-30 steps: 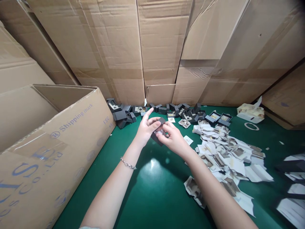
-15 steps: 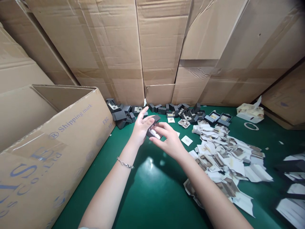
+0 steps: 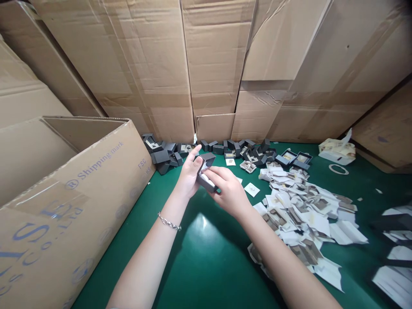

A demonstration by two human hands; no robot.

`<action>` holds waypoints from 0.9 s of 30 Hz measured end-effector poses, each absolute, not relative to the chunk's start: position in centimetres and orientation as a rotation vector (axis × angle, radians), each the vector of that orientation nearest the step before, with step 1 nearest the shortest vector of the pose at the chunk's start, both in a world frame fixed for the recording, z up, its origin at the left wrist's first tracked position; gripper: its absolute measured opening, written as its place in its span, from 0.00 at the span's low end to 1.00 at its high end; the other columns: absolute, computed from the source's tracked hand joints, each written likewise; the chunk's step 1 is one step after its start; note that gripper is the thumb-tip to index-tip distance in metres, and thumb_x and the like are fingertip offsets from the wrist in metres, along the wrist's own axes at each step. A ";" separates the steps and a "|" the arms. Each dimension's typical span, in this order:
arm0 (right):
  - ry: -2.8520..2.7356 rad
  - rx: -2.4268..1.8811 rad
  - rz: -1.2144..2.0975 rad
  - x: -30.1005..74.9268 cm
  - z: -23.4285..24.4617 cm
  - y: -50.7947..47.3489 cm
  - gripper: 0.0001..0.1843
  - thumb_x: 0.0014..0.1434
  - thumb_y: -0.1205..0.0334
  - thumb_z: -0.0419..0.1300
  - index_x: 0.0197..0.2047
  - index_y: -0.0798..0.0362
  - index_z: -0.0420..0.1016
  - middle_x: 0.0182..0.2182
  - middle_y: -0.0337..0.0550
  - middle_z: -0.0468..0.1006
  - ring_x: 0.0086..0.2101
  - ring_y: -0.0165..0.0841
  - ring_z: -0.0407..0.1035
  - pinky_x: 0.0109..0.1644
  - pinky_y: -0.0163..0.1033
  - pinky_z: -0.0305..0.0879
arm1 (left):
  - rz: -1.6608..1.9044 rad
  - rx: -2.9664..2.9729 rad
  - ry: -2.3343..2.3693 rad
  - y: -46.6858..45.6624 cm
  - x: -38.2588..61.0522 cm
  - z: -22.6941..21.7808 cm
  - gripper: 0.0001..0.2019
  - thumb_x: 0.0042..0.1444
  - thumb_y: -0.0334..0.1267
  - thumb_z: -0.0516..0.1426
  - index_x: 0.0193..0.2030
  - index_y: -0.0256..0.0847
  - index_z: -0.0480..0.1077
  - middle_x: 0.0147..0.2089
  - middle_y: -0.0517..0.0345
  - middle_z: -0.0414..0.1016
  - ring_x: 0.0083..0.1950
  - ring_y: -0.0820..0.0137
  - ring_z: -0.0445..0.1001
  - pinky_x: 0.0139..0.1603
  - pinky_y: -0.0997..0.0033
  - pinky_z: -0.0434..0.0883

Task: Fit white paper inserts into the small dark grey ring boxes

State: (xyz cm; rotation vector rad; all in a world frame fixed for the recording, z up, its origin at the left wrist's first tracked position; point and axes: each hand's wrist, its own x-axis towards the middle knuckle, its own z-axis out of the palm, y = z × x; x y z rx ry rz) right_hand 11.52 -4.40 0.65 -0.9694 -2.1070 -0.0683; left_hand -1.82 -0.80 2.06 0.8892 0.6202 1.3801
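Mid-frame, your part-open left hand (image 3: 189,175) holds the box (image 3: 207,184), which your half-curled right hand (image 3: 229,188), grip unclear, could push loose.

We stand in what looks like a packing workshop: cartons (image 3: 96,180) hem our table (image 3: 196,262), strewn with boxes (image 3: 164,159) and paper (image 3: 317,219).

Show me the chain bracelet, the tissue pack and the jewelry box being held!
Chain bracelet (image 3: 169,222), head view: middle links.
Tissue pack (image 3: 337,157), head view: front side.
Held jewelry box (image 3: 208,159), head view: raised lid.
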 end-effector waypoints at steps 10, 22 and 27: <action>-1.977 -1.097 -0.351 13.4 -0.4 -3.2 0.28 0.54 0.77 0.47 0.58 0.52 0.64 0.54 0.56 0.64 0.53 0.43 0.62 0.52 0.50 0.65 | 1.078 0.947 0.603 -1.2 -0.4 1.6 0.17 0.46 0.38 0.64 0.44 0.39 0.73 0.47 0.50 0.75 0.45 0.65 0.73 0.44 0.69 0.69; -1.507 -1.065 0.487 12.9 1.0 -3.4 0.19 0.54 0.67 0.53 0.50 0.50 0.68 0.50 0.49 0.70 0.43 0.35 0.70 0.43 0.41 0.71 | 1.161 0.833 0.581 -0.9 -1.0 1.2 0.14 0.50 0.37 0.61 0.45 0.42 0.71 0.45 0.54 0.74 0.42 0.66 0.74 0.44 0.61 0.71; -1.374 -1.127 0.685 12.7 1.6 -3.5 0.14 0.55 0.56 0.57 0.44 0.50 0.71 0.41 0.45 0.76 0.38 0.35 0.72 0.40 0.41 0.71 | 1.145 0.922 0.574 -1.4 -0.4 1.4 0.16 0.49 0.39 0.61 0.46 0.42 0.70 0.45 0.52 0.75 0.43 0.64 0.74 0.44 0.61 0.70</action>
